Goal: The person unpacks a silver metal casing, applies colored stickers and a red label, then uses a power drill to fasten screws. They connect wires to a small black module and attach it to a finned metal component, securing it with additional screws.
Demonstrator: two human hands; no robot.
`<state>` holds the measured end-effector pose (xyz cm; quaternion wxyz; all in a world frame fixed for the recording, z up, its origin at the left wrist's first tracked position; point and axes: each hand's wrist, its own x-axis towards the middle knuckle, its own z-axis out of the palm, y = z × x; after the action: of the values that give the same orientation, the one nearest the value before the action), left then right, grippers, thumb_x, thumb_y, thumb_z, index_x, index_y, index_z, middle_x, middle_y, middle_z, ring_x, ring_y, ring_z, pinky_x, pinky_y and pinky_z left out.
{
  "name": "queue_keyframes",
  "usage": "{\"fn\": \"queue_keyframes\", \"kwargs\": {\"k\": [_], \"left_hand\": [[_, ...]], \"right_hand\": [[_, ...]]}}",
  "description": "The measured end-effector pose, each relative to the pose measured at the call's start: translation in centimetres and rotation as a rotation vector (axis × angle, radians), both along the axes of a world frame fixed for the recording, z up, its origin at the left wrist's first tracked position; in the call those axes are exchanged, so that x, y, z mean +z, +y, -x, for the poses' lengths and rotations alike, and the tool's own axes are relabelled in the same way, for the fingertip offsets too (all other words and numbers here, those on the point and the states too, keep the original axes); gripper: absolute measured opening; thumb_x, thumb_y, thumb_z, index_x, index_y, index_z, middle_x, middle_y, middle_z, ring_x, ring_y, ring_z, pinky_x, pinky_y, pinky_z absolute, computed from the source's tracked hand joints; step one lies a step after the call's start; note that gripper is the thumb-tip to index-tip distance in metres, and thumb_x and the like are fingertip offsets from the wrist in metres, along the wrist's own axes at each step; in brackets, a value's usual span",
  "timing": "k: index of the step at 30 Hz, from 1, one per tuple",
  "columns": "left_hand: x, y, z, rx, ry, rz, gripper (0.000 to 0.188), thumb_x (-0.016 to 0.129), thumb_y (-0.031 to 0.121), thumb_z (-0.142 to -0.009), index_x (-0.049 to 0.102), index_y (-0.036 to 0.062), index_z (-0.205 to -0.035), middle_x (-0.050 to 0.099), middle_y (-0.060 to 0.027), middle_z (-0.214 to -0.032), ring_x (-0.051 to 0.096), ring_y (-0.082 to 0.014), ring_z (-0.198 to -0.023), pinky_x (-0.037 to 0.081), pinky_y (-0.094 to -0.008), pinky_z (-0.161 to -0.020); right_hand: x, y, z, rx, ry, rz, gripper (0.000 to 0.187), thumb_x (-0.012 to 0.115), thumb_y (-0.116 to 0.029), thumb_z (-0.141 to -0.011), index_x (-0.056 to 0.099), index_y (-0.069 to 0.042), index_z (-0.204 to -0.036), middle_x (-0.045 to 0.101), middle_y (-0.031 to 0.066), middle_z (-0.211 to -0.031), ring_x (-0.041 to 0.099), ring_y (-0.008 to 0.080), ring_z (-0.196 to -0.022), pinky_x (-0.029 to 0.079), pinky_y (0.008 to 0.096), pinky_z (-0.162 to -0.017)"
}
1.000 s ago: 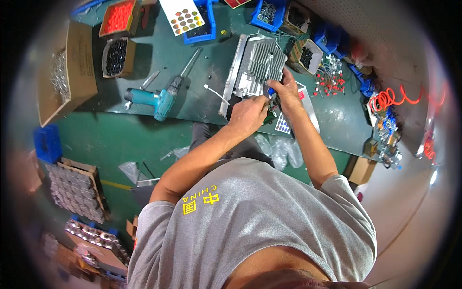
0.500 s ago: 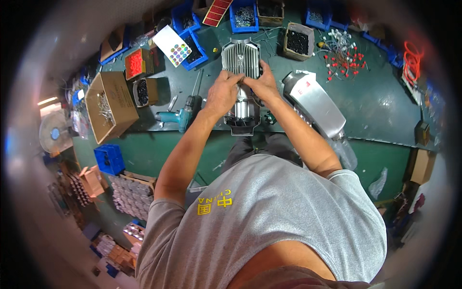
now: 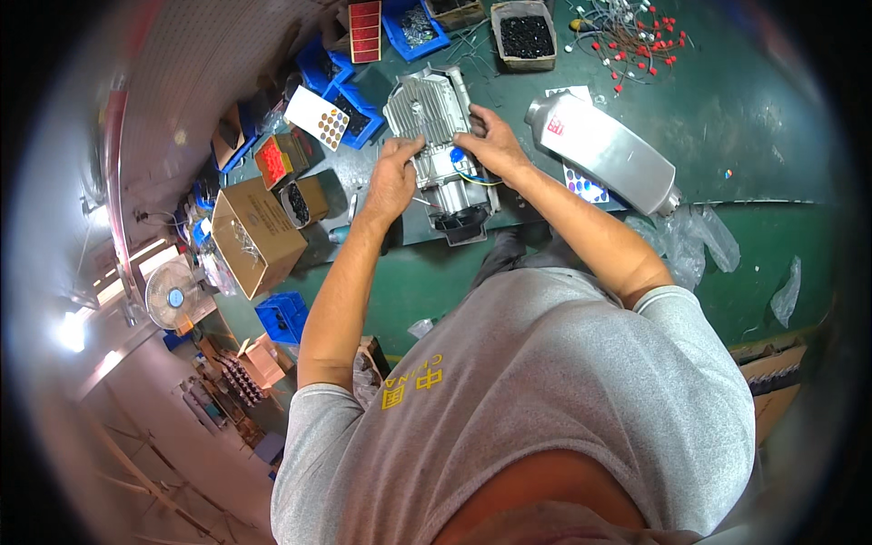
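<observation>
A silvery finned metal unit [image 3: 434, 113] lies lengthwise before me on the green bench, slightly tilted in view. Its near end carries a black round part [image 3: 459, 224]. My left hand [image 3: 393, 180] grips its left side, with the thumb on the fins' near edge. On the other side my right hand [image 3: 495, 150] holds it, fingers along the edge and thumb on top. A blue round part [image 3: 457, 155] and a yellow wire [image 3: 477, 180] show beside the right thumb. The undersides of the fingers are hidden.
Right of the unit lies a smooth silver metal casing [image 3: 604, 150]. Wires with red connectors [image 3: 645, 45] lie beyond it. Blue bins [image 3: 359, 116], a box of black parts [image 3: 524, 38] and a cardboard box [image 3: 259, 232] stand around. A sticker sheet [image 3: 316, 118] rests on a bin.
The whole view has swung, so the bench appears turned. My hands have moved apart to the unit's two sides. The blue part and yellow wire have come into sight.
</observation>
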<state>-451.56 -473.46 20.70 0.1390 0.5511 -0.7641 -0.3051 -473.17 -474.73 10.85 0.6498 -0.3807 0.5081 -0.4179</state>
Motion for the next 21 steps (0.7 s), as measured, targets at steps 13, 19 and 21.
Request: {"fn": "queue_keyframes", "kwargs": {"k": [13, 19, 21], "left_hand": [[0.6, -0.2, 0.3, 0.009, 0.003, -0.079, 0.055, 0.047, -0.014, -0.083, 0.065, 0.0024, -0.133, 0.059, -0.0183, -0.121, 0.057, -0.0310, -0.118, 0.042, -0.0343, -0.108], [1.1, -0.2, 0.6, -0.005, -0.007, -0.087, 0.056, 0.047, -0.014, -0.082, 0.065, 0.0017, -0.133, 0.060, -0.0177, -0.123, 0.057, -0.0304, -0.120, 0.042, -0.0354, -0.109], [0.9, -0.2, 0.4, -0.003, -0.032, -0.082, 0.053, 0.050, -0.012, -0.084, 0.065, 0.0015, -0.133, 0.060, -0.0173, -0.123, 0.057, -0.0303, -0.119, 0.044, -0.0351, -0.108]], "right_hand": [[3.2, 2.6, -1.8, -0.076, 0.540, 0.353, 0.095, 0.085, -0.026, -0.067, 0.041, -0.007, -0.149, 0.045, 0.0212, -0.150, 0.044, 0.0422, -0.133, 0.036, 0.0530, -0.111], [3.5, 2.9, -4.5, -0.067, 0.535, 0.329, 0.100, 0.081, -0.024, -0.068, 0.031, -0.008, -0.153, 0.035, 0.0243, -0.156, 0.038, 0.0453, -0.139, 0.032, 0.0587, -0.111], [3.6, 2.8, -4.1, -0.048, 0.512, 0.323, 0.099, 0.079, -0.022, -0.069, 0.030, -0.008, -0.154, 0.035, 0.0243, -0.156, 0.037, 0.0456, -0.139, 0.032, 0.0586, -0.111]]}}
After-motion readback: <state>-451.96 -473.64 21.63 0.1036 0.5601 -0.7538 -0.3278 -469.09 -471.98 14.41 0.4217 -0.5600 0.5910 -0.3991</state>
